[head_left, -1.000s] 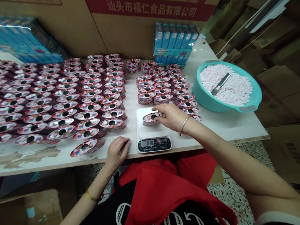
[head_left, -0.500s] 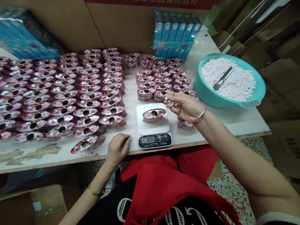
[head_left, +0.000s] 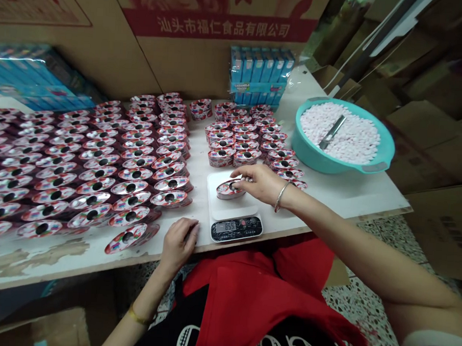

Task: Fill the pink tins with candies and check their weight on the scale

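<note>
My right hand (head_left: 259, 183) is over the kitchen scale (head_left: 235, 211), its fingertips pinched around a few small white candies at the hole of an oval container (head_left: 229, 190). That container is red and white and sits on the scale's white platform; the display reads about 855. My left hand (head_left: 179, 242) rests at the table's front edge, loosely closed, with nothing visible in it. A turquoise basin (head_left: 319, 159) to the right holds many white candies (head_left: 358, 135) and a metal scoop (head_left: 333, 131).
Rows of oval containers (head_left: 97, 172) fill the left of the white table (head_left: 352, 196), with a smaller group (head_left: 246, 135) behind the scale. Blue packs (head_left: 258, 77) stand against a large carton (head_left: 190, 64). More blue packs (head_left: 32, 82) lie at the back left.
My right hand has moved left and down, from beside the container to its hole, with the candies. The left hand stays by the table edge. The camera view has tilted slightly upward.
</note>
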`<action>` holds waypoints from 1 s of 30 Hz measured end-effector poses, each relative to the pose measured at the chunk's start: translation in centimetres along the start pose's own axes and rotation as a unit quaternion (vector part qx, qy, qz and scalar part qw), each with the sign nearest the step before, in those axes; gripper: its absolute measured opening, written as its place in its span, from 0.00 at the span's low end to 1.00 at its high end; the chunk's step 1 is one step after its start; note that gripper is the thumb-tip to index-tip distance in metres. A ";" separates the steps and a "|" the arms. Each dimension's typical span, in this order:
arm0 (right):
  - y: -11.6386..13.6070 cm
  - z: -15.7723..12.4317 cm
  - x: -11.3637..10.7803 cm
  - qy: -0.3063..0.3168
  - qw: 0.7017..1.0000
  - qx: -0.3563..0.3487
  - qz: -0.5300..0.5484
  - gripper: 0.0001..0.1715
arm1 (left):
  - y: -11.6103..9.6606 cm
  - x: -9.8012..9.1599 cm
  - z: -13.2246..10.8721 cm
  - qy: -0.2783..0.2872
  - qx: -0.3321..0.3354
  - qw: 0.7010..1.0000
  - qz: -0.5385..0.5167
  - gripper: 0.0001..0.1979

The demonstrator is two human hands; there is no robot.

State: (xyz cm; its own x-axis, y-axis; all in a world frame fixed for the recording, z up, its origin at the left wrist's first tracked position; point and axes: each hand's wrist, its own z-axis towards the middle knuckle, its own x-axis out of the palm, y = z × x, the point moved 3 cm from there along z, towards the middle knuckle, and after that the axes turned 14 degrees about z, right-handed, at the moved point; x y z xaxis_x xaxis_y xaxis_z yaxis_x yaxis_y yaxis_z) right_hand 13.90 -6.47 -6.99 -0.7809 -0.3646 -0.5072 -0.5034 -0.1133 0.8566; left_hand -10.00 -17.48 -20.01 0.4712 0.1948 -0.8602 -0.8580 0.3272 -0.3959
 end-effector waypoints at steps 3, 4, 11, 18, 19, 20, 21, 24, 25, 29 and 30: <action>0.4 0.2 0.2 0.018 1.000 -0.003 -0.018 0.16 | 0.1 0.0 0.0 0.002 0.000 1.000 0.001 0.06; 0.4 0.2 0.2 0.024 1.000 -0.001 -0.019 0.18 | 0.1 0.0 0.0 0.003 0.000 1.000 0.000 0.06; -0.4 0.2 -1.2 -0.017 0.973 0.013 0.229 0.07 | 0.0 0.0 0.0 0.006 -0.006 1.000 -0.002 0.06; -3.7 -2.7 -4.0 -0.056 0.875 0.116 0.466 0.09 | 0.0 0.1 0.0 0.010 -0.009 1.000 -0.003 0.06; -4.1 -3.0 -4.1 -0.061 0.874 0.120 0.468 0.10 | -0.1 0.1 0.1 0.009 -0.008 1.000 -0.002 0.06; -4.5 -3.4 -4.2 -0.067 0.873 0.121 0.467 0.11 | -0.1 0.0 0.1 0.008 -0.007 1.000 -0.001 0.06; -4.9 -3.6 -4.2 -0.071 0.874 0.120 0.466 0.12 | -0.2 0.0 0.1 0.006 -0.006 1.000 -0.001 0.05; -5.3 -3.8 -3.7 -0.072 0.881 0.112 0.454 0.14 | -0.3 0.0 0.1 0.003 -0.005 1.000 0.001 0.06; -5.2 -3.7 -3.5 -0.070 0.885 0.107 0.448 0.15 | -0.3 0.0 0.1 0.002 -0.005 1.000 0.002 0.06; -4.1 -3.1 -2.5 -0.067 0.906 0.085 0.410 0.18 | -0.2 0.0 0.0 0.002 -0.004 1.000 0.008 0.06; -3.6 -2.9 -2.3 -0.066 0.912 0.078 0.396 0.19 | -0.2 0.0 0.0 0.002 -0.003 1.000 0.007 0.05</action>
State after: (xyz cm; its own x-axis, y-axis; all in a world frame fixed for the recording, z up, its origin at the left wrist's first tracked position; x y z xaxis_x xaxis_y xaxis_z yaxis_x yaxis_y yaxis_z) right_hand 18.58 -7.96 -8.68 -0.9551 -0.1599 0.2496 0.1998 0.2749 0.9405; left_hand -9.84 -17.51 -19.98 0.4577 0.1965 -0.8671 -0.8663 0.3182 -0.3851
